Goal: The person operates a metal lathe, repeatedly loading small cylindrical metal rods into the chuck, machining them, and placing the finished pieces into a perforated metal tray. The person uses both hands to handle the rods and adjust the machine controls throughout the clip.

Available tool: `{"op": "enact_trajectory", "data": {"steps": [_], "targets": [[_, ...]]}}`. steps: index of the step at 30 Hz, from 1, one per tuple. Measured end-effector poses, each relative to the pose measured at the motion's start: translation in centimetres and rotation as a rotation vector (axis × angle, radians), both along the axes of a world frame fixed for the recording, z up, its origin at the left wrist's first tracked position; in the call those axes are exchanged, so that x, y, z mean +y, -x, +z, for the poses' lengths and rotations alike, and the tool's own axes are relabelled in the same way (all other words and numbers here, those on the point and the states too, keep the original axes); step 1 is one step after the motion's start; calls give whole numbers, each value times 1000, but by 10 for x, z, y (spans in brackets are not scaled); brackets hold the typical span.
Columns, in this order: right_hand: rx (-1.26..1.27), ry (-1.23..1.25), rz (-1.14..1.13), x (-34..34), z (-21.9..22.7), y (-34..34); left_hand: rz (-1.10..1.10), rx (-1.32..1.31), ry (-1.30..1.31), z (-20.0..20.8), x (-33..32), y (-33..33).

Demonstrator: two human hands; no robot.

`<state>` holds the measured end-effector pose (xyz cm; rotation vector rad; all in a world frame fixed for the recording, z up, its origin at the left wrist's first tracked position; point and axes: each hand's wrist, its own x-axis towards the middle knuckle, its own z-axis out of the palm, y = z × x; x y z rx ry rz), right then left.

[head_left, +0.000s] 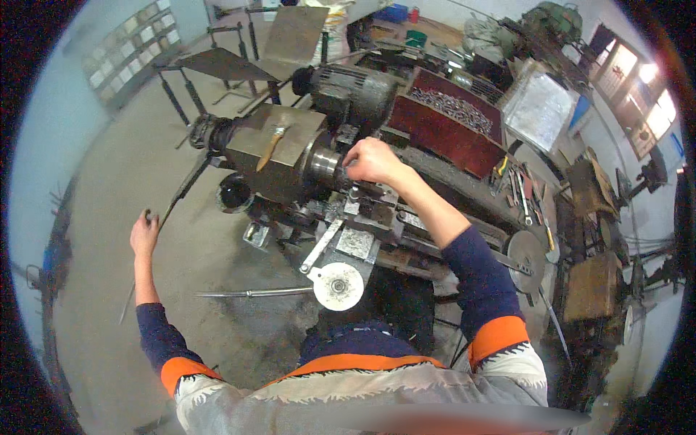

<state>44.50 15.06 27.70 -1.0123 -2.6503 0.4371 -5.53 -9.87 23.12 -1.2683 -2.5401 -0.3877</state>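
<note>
My left hand (pixel 145 230), stretched far out to the left, is closed round the lower end of a long dark lever (pixel 190 180). That lever runs up to the dark round fitting (pixel 210 133) at the left end of a lathe's headstock (pixel 286 141). At the other end of the headstock, my right hand (pixel 373 161) has its fingers pinched together at the mouth of the shiny steel spindle nose (pixel 324 165). Whatever those fingers hold is hidden. A brush with a wooden handle (pixel 267 154) lies on top of the headstock. Below my right hand is the tool slide (pixel 373 210).
A dark red bin (pixel 442 141) of small metal parts stands behind the lathe, beside a finned motor (pixel 351 94). Nearer me are a white round dial plate (pixel 338 286) and a long handle (pixel 254 293) jutting left. Spanners (pixel 523 199) lie at the right.
</note>
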Motion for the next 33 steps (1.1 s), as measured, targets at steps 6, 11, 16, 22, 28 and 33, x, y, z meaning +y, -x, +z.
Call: {"op": "enact_trajectory", "data": {"steps": [6,11,16,22,28,33], "targets": [[-218,-8,-125,5,-18,30,62,-26,167,-38,-52,-59],[-217,-17,-130,0,-12,31,-46,166,196,-26,-71,-154],[175,-63,53,-30,22,-11,-478,-572,-182,29,-7,-206],[578,-401,257,-97,14,-19,-871,-1581,-259,53,94,-336],[562,-401,121,-106,-2,-36,-970,-1857,-286,32,117,-372],[446,-247,254,-100,-7,-35,-1174,-1348,-93,38,112,-348]]}}
